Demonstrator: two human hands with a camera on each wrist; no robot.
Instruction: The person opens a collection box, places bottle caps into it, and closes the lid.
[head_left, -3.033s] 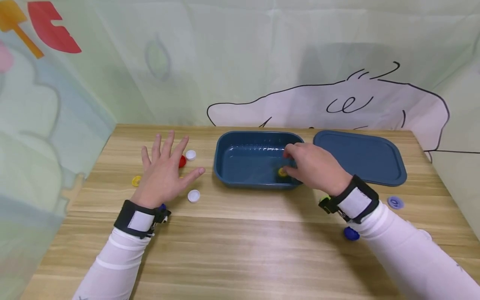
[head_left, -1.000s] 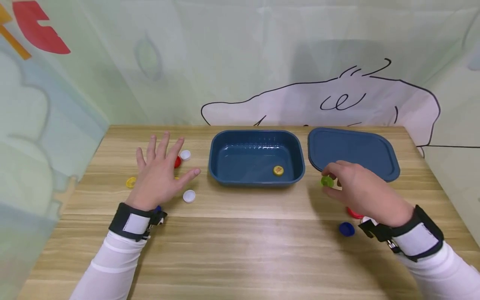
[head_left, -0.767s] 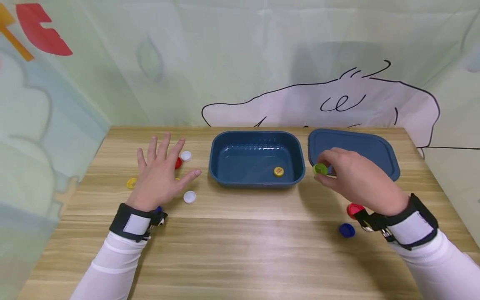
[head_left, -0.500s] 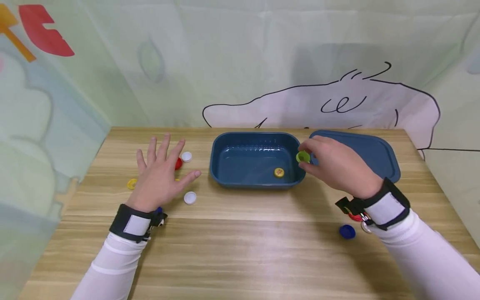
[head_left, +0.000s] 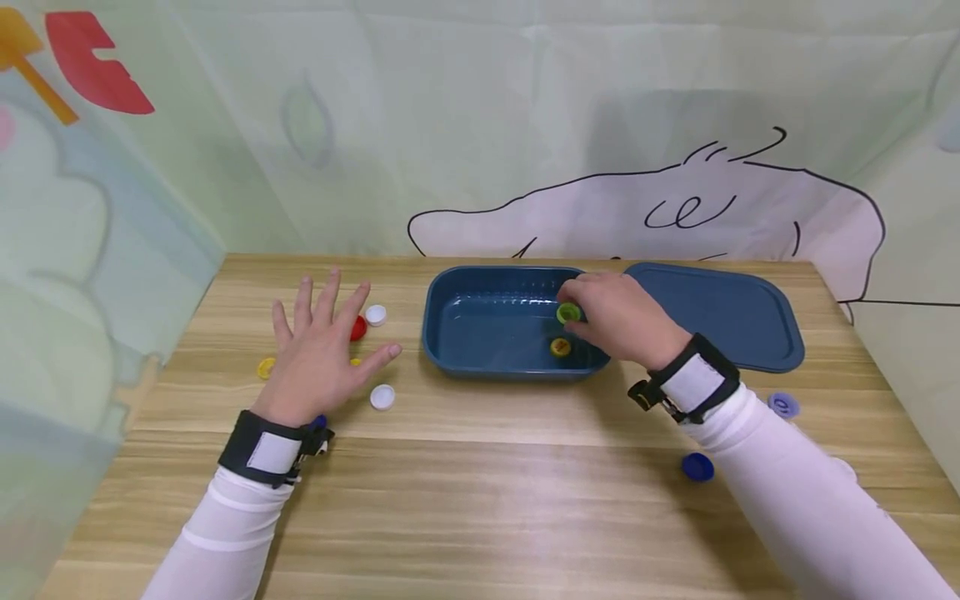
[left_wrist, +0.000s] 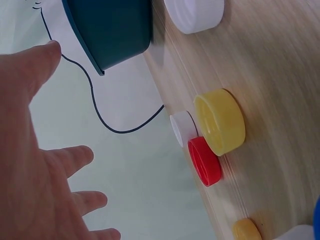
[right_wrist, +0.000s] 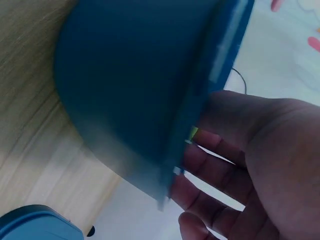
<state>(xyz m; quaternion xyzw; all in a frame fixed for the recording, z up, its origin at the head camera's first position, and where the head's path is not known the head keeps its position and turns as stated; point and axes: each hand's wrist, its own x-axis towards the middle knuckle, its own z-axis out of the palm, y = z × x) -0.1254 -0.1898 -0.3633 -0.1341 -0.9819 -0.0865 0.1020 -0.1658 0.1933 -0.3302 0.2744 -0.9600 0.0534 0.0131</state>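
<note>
My right hand (head_left: 626,317) pinches a green bottle cap (head_left: 568,313) between thumb and fingers, inside the outline of the blue plastic box (head_left: 495,372), near its right end. On the box floor just below lies a yellow bottle cap (head_left: 560,347). In the right wrist view, the box wall (right_wrist: 135,85) hides the fingertips and nearly all of the green cap. My left hand (head_left: 315,358) is spread with straight fingers over the left side of the table and holds nothing. Under and around it sit a red cap (left_wrist: 205,162), a yellow cap (left_wrist: 222,122) and white caps (left_wrist: 184,128).
A flat blue lid (head_left: 720,317) lies right of the box. Nearer the right arm are a dark blue cap (head_left: 697,467) and a lilac cap (head_left: 783,405); a white cap (head_left: 843,469) is partly covered by the sleeve. A printed cloth (head_left: 480,125) hangs behind the wooden table.
My right hand let go of the yellow cap in the box, took the green cap from the table on the right and carried it left over the box. The left hand stays nearly still.
</note>
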